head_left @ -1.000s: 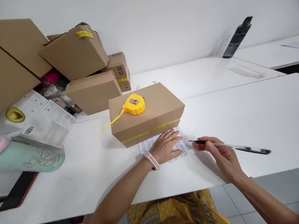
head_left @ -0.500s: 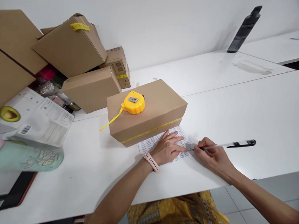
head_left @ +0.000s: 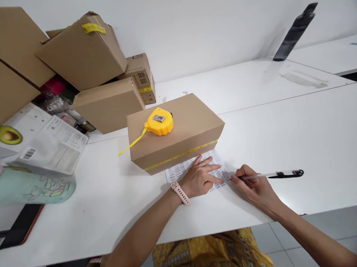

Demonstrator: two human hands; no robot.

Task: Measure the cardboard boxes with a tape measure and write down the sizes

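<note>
My left hand [head_left: 201,176] lies flat with fingers spread on a printed sheet of paper [head_left: 180,171] that sticks out from under a brown cardboard box [head_left: 184,129]. A yellow tape measure [head_left: 159,122] rests on the box's top, its tape end hanging over the left edge. My right hand [head_left: 254,187] pinches a clear pen with a black cap [head_left: 273,175], whose tip touches the sheet's right edge beside my left fingers. A pink watch band sits on my left wrist.
The white table [head_left: 286,136] runs right and back. Stacked cardboard boxes [head_left: 84,54] fill the back left. A white avocado-print box [head_left: 32,137] and a mint-green bottle [head_left: 28,189] lie at the left. A black object [head_left: 295,29] leans on the wall at the right.
My right hand brought the pen in from the right and lowered its tip onto the sheet's edge. My left hand stayed flat on the paper. The view shifted slightly.
</note>
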